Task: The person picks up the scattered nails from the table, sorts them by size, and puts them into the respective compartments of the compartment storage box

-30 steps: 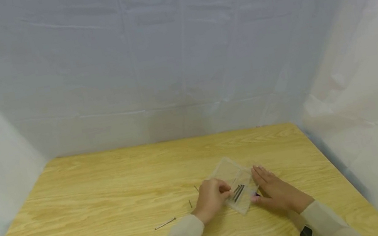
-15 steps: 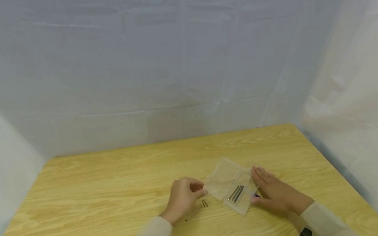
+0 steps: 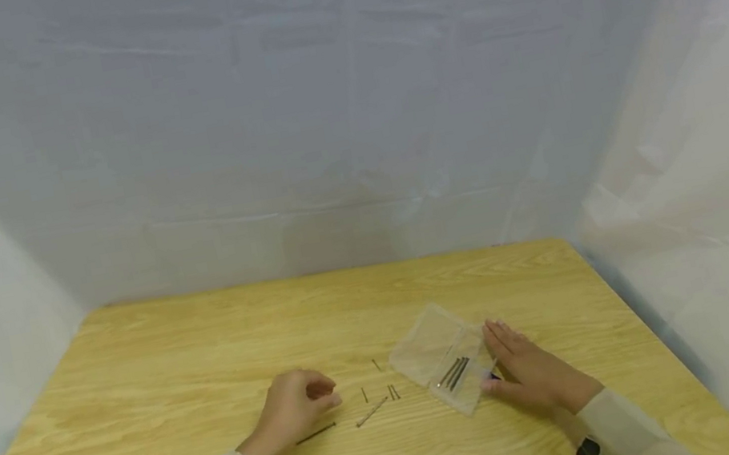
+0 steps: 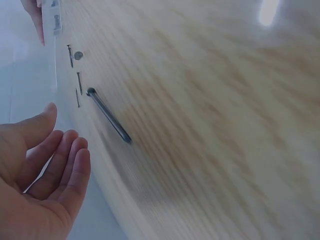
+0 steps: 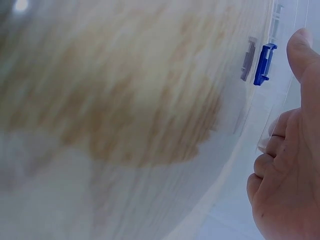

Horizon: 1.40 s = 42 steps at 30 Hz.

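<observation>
My left hand [image 3: 292, 404], loosely curled and holding nothing, is near a nail [image 3: 319, 431] well left of the clear case [image 3: 427, 342]. My right hand [image 3: 534, 370], fingers extended, touches the case's right edge; inside lie what look like dark nails [image 3: 459, 373].

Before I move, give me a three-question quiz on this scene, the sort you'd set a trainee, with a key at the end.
1. Multiple choice: what colour is the clip on the open clear case? A) red B) blue C) green
2. True or false: the left hand is apart from the case and holds nothing.
3. Fill in: nails lie inside the case, and the ___ hand touches its side.

Key: 1. B, blue. 2. True. 3. Right: it is the right hand.
</observation>
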Motion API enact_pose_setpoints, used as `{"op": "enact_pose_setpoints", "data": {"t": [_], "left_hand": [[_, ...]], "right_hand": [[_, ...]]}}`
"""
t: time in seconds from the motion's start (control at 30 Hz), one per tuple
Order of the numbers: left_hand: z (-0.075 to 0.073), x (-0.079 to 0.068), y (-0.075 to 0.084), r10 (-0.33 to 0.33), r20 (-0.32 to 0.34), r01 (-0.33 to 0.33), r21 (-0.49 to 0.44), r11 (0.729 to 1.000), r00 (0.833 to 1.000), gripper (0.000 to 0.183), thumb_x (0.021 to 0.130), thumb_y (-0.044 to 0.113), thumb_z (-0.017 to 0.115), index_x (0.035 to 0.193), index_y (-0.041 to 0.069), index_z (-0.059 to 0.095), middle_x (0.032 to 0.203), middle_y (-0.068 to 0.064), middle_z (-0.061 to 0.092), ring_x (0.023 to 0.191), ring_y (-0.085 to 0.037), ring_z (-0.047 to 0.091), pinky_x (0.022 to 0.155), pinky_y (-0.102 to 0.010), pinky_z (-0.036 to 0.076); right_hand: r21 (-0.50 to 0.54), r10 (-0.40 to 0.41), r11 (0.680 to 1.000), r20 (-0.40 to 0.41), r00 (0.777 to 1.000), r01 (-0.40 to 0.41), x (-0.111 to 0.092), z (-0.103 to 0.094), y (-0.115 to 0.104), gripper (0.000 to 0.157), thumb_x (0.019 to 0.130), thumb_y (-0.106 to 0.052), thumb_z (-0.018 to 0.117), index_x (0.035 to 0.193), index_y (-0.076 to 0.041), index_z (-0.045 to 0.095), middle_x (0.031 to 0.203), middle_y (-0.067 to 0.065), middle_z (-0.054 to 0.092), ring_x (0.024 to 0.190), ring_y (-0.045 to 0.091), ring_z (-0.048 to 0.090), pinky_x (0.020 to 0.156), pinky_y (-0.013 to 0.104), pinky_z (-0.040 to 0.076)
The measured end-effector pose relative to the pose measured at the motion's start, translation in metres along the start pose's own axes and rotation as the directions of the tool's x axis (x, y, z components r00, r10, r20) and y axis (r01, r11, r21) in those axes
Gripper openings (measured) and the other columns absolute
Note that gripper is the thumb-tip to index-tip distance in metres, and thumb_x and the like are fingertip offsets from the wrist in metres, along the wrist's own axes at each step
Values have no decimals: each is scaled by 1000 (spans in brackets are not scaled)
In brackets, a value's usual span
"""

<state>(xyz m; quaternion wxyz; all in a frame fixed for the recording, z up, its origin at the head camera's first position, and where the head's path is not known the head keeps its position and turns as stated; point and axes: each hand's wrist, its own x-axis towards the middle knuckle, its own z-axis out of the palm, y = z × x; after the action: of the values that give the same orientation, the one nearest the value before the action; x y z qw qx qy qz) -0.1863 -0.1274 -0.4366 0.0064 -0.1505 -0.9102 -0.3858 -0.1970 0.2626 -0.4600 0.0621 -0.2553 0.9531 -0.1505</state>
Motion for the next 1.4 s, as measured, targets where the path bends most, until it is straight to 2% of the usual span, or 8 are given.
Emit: {"op": "enact_pose_setpoints", "data": {"t": [0.33,0.5,0.63,0.77,0.93,1.4], "left_hand": [[-27,-33,-23,-8,46,6,40,999,999,23,76,15,79,92,1,72,88,-5,71,77,-14,65,69,-27,55],[-30,-46,-28,-29,84,26,43,999,996,27,74,18,80,94,3,72,88,-3,71,78,-13,63,68,-25,54],[-28,-53,-33,-21,95,16,57,998,995,24,74,20,80,92,7,72,87,2,68,77,-10,62,68,-22,53],[-24,-56,-35,11,71,-16,74,997,997,19,74,18,80,90,9,73,84,5,67,74,-5,60,66,-17,50],[-20,-57,-36,44,45,-47,67,997,998,14,75,14,79,86,9,73,81,7,65,70,0,57,64,-16,49],[-16,-55,-36,17,14,-18,81,997,1000,4,78,10,76,80,11,72,77,7,64,67,2,54,60,-17,48]], "right_hand": [[-24,-4,1000,14,1000,5,2,0,1,83,98,-49,47,150,5,12,157,23,9,145,39,8,115,52,15],[-32,-15,999,6,1000,15,3,0,3,83,98,-48,47,149,6,13,157,24,10,144,40,9,115,52,16],[-30,-14,999,4,1000,14,3,1,3,83,98,-49,47,149,7,13,157,25,11,144,40,9,115,53,16],[-31,-10,999,13,1000,10,3,3,4,83,98,-49,46,149,6,12,157,25,10,144,39,8,115,52,15],[-19,-3,1000,17,1000,3,3,4,5,84,98,-51,46,150,5,11,157,24,9,145,39,7,115,53,14],[-16,7,1000,13,1000,-7,2,5,5,84,97,-52,46,151,4,12,158,23,9,145,38,8,115,51,15]]}}
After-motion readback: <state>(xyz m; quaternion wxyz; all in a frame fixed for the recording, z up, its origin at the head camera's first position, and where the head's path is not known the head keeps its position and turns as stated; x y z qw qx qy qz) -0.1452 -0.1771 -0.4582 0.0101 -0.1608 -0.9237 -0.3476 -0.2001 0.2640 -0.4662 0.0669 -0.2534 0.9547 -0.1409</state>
